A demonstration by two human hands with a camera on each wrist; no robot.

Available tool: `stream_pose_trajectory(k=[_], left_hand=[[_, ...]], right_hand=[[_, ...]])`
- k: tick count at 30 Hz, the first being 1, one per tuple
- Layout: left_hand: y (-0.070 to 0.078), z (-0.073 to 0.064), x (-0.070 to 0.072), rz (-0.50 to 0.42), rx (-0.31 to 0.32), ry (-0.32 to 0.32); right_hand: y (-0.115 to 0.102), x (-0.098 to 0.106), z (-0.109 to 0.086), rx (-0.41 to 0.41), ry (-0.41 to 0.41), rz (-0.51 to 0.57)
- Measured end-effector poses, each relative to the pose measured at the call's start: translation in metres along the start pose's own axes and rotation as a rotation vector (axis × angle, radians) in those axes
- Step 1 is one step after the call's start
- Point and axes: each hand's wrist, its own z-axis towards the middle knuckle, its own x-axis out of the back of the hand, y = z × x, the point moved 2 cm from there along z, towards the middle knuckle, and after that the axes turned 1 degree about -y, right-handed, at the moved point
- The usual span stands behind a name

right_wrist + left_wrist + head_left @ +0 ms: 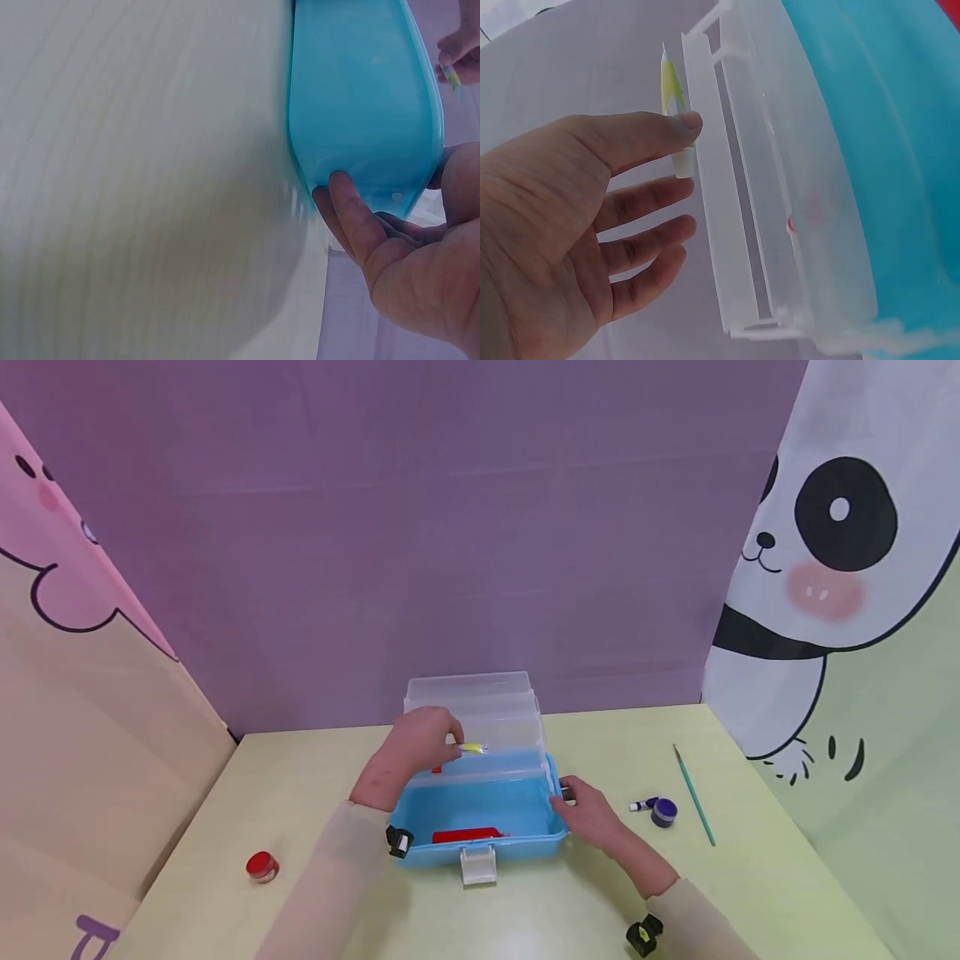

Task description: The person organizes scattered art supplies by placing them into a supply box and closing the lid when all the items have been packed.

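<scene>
A small yellow paint tube (pixel 671 86) with a white cap is pinched between the thumb and forefinger of my left hand (pixel 422 743), while the other fingers fan out loosely. That hand is over the raised translucent lid (pixel 480 706) of a blue plastic storage box (pixel 480 803). My right hand (pixel 592 814) grips the box at its right side, the thumb at the rim and the fingers on the outer wall. A red tube (pixel 465 835) lies inside along the front wall. The front latch (pixel 478 866) hangs down.
On the left of the table (pixel 315 777) stands a jar with a red lid (pixel 262 866). To the right are a purple-lidded jar (pixel 663 812), a small purple and white tube (pixel 642 805) and a teal paintbrush (pixel 696 797). A purple backdrop (pixel 480 543) rises behind.
</scene>
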Motion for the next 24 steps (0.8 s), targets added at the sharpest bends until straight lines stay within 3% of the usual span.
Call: stream_pose_trajectory(k=[14, 24], left_hand=[[0.020, 0.014, -0.007, 0.018, -0.031, -0.003], [0.023, 0.013, -0.018, 0.026, -0.068, 0.140]], right_hand=[[0.001, 0.001, 0.002, 0.013, -0.003, 0.020], [0.001, 0.003, 0.002, 0.024, -0.004, 0.024]])
